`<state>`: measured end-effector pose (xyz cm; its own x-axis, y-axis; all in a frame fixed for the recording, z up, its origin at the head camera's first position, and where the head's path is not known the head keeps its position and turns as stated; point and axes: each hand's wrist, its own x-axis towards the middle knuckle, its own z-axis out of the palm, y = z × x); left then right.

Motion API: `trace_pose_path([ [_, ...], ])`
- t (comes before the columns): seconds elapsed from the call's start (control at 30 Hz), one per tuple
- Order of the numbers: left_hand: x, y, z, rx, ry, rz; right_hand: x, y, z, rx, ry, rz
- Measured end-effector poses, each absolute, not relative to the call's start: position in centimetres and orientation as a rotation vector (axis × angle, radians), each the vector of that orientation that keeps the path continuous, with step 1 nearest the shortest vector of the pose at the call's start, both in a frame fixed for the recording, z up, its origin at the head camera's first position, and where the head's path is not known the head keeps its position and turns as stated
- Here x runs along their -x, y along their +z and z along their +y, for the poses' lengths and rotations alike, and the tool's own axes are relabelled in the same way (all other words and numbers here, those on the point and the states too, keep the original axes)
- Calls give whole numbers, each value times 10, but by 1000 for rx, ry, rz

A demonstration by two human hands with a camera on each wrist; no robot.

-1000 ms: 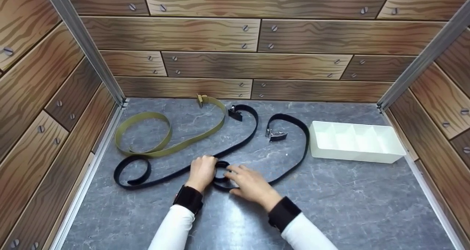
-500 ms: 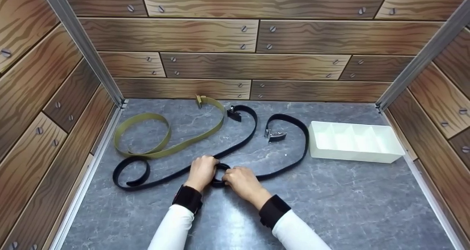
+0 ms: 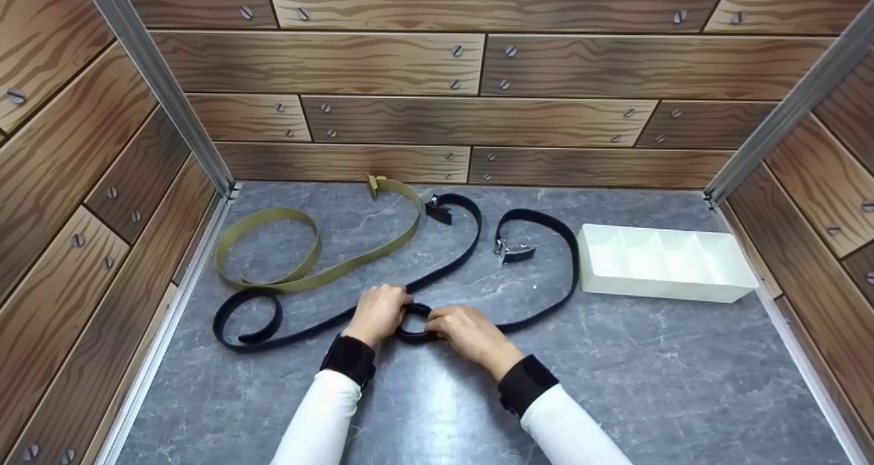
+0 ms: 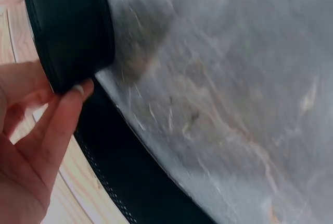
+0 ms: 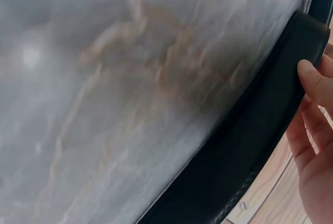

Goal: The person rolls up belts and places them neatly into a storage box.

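A black belt curves from its silver buckle round to a small coil at the front middle. My left hand pinches the coil's left side; in the left wrist view its fingertips meet the lower edge of the rolled strap. My right hand holds the right side of the coil. In the right wrist view, the thumb lies on the face of the strap, with the other fingers partly hidden behind it.
A second black belt runs diagonally behind my left hand, its tail looped at left. Farther back lies an olive belt with a gold buckle. At right stands a white divided tray. Wood-patterned walls enclose the grey surface.
The spread fingers of my right hand have closed onto the coil, and the strap to its right has shifted upward. The left hand stays at the coil's left side.
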<state>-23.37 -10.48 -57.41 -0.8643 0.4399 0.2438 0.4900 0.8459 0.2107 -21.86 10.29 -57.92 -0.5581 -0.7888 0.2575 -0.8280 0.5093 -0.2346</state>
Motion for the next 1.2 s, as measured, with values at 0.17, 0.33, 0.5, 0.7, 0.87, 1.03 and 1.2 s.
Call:
trace_pose_path([
  [0.17, 233, -575, -108, 776, -482, -2831, 221, -580, 103, -1392, 393, -2597],
  [0.33, 229, -578, -106, 684, -682, -2859, 221, -581, 98, -1401, 352, -2587],
  [0.5, 218, -575, -99, 389, -701, -2951, 216, -579, 96, -1382, 314, -2597],
  [0.7, 206, -572, -93, 101, -654, -3027, 208, -578, 95, -1354, 301, -2594],
  [0.87, 206, -571, -85, 59, -714, -2998, 201, -580, 94, -1334, 295, -2604],
  [1.03, 209, -570, -79, 123, -687, -2983, 198, -581, 97, -1362, 293, -2587],
  [1.2, 211, -570, -80, 272, -604, -2986, 197, -580, 105, -1422, 311, -2565],
])
